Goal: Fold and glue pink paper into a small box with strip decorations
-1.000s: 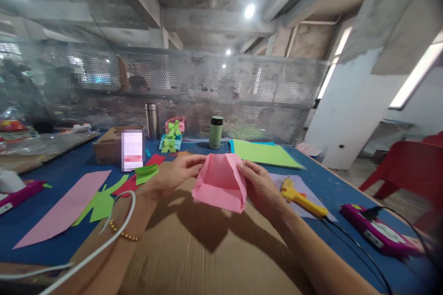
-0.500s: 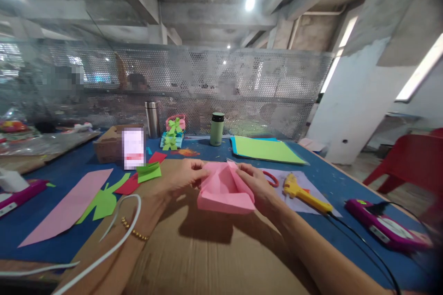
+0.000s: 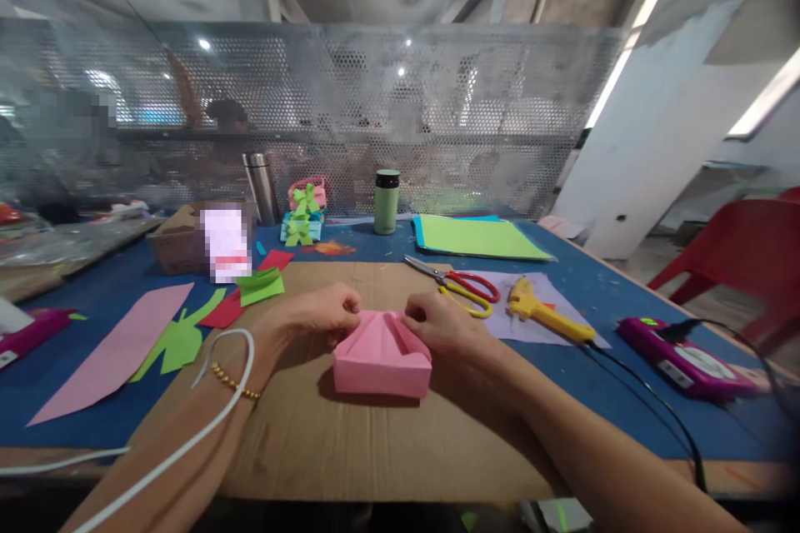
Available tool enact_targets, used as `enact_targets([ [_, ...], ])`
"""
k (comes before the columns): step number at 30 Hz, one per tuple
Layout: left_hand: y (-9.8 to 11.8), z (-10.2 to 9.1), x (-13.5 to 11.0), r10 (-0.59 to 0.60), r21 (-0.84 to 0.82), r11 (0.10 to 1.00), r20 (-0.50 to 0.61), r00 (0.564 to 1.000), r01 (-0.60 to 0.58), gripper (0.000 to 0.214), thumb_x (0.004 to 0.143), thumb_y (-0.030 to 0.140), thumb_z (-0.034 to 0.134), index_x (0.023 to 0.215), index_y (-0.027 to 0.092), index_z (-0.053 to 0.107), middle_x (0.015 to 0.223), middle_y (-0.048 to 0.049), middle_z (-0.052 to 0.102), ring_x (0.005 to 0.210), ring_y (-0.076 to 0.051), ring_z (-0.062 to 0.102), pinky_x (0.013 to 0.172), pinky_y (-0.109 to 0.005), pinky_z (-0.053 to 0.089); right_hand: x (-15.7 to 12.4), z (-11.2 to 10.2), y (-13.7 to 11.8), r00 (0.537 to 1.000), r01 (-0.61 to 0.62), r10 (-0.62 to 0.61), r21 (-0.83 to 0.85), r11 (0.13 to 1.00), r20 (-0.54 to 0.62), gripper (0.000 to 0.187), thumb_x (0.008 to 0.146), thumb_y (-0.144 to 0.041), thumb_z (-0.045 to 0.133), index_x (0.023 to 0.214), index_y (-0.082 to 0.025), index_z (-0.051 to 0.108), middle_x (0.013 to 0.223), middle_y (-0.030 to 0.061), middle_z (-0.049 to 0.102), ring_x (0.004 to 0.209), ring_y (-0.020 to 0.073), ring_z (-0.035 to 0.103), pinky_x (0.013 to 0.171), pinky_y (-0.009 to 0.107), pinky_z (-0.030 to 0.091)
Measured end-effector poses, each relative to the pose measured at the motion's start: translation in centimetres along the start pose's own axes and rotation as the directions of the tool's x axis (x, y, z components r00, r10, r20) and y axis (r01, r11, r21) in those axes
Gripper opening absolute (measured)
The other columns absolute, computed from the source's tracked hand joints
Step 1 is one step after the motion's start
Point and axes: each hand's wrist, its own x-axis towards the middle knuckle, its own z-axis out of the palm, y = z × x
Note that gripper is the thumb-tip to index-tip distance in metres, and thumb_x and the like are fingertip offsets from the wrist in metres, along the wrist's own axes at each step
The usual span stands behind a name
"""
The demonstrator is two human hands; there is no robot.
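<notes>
The person's left grip point(image 3: 330, 310) and right grip point(image 3: 442, 325) pinch the pink rectangular folded-paper box point(image 3: 382, 373); uneven pulling could tear it.

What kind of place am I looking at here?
Probably a craft workspace in a bare concrete building: scissors and a yellow glue gun lie near the folded pink paper, with a perforated screen behind the table.

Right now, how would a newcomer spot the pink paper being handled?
Find the brown cardboard on the blue table. Above its middle, the left hand and right hand hold the folded pink paper between them. Unlike the flat pink sheet on the left, it has a raised, box-like front wall.
</notes>
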Motion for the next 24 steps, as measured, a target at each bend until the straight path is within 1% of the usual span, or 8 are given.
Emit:
enact_targets([
  [5,-1.0,0.2,0.9,0.023,0.141,0.990,-0.093,0.995,-0.009,0.005,0.060,0.021,0.060,0.061,0.017,0.057,0.055,0.0023,0.053,0.051,-0.012,0.047,0.048,-0.021,0.027,-0.8,-0.1,-0.5,0.998,0.021,-0.014,-0.124,0.992,0.062,0.028,0.086,-0.046,0.060,0.080,-0.020,0.068,0.077,0.0071,0.071,0.066,0.0169,0.058,0.053,0.026,0.027],
  [7,-1.2,0.4,1.1,0.028,0.139,0.990,-0.113,0.993,-0.012,0.007,0.060,0.022,0.062,0.063,0.017,0.058,0.056,0.0022,0.054,0.052,-0.012,0.048,0.049,-0.021,0.027,-1.0,-0.7,-0.7,0.999,0.018,-0.012,-0.156,0.988,0.039,0.024,0.087,-0.043,0.061,0.086,-0.020,0.068,0.079,0.0075,0.072,0.068,0.0178,0.060,0.055,0.027,0.027],
  [11,-1.7,0.7,1.4,0.023,0.120,0.993,-0.108,0.994,-0.010,0.015,0.061,0.028,0.064,0.061,0.018,0.054,0.053,0.0024,0.053,0.051,-0.013,0.048,0.048,-0.021,0.027,-1.8,-3.8,-0.2,0.999,0.017,-0.026,-0.259,0.966,-0.032,0.014,0.091,-0.030,0.057,0.092,-0.020,0.067,0.081,0.0058,0.073,0.073,0.0171,0.062,0.057,0.027,0.026],
  [14,-2.0,0.7,1.5,-0.007,0.143,0.990,-0.080,0.997,0.018,0.023,0.061,0.039,0.063,0.064,0.018,0.055,0.055,0.0021,0.056,0.052,-0.013,0.051,0.047,-0.021,0.029,-2.8,-7.4,2.0,0.999,-0.040,0.028,-0.353,0.935,-0.037,0.025,0.097,-0.027,0.046,0.085,-0.020,0.067,0.083,0.0048,0.072,0.073,0.0157,0.062,0.059,0.027,0.027],
  [17,-1.9,0.7,1.3,-0.025,0.144,0.989,-0.031,0.999,0.029,0.030,0.063,0.048,0.060,0.065,0.018,0.053,0.054,0.0023,0.056,0.050,-0.014,0.052,0.047,-0.022,0.033,-4.4,-10.2,5.5,0.965,-0.262,0.222,-0.478,0.838,-0.140,0.031,0.099,-0.026,0.041,0.089,-0.018,0.069,0.093,0.0085,0.072,0.084,0.0188,0.064,0.064,0.027,0.033],
  [18,-1.8,0.7,1.1,-0.030,0.141,0.989,-0.016,0.999,0.032,0.032,0.064,0.049,0.060,0.065,0.018,0.052,0.054,0.0024,0.055,0.050,-0.014,0.052,0.047,-0.023,0.035,-5.0,-10.8,6.7,0.954,-0.298,0.259,-0.536,0.790,-0.149,0.032,0.099,-0.026,0.040,0.091,-0.017,0.070,0.099,0.0108,0.071,0.090,0.0211,0.064,0.067,0.028,0.035],
  [21,-1.3,0.6,0.8,-0.043,0.131,0.990,0.006,0.999,0.042,0.034,0.064,0.051,0.059,0.065,0.019,0.049,0.054,0.0029,0.055,0.048,-0.013,0.053,0.046,-0.023,0.036,-6.3,-10.9,9.6,0.930,-0.322,0.357,-0.662,0.677,-0.088,0.033,0.097,-0.034,0.045,0.099,-0.014,0.071,0.110,0.0174,0.066,0.104,0.0302,0.061,0.077,0.034,0.041],
  [24,-0.9,0.5,0.5,-0.052,0.116,0.992,0.016,0.999,0.050,0.033,0.065,0.051,0.059,0.063,0.019,0.048,0.052,0.0036,0.053,0.045,-0.012,0.052,0.044,-0.023,0.035,-6.9,-9.8,11.5,0.911,-0.326,0.409,-0.688,0.648,-0.047,0.037,0.098,-0.039,0.044,0.104,-0.013,0.070,0.113,0.0187,0.062,0.103,0.0325,0.062,0.078,0.038,0.043],
])
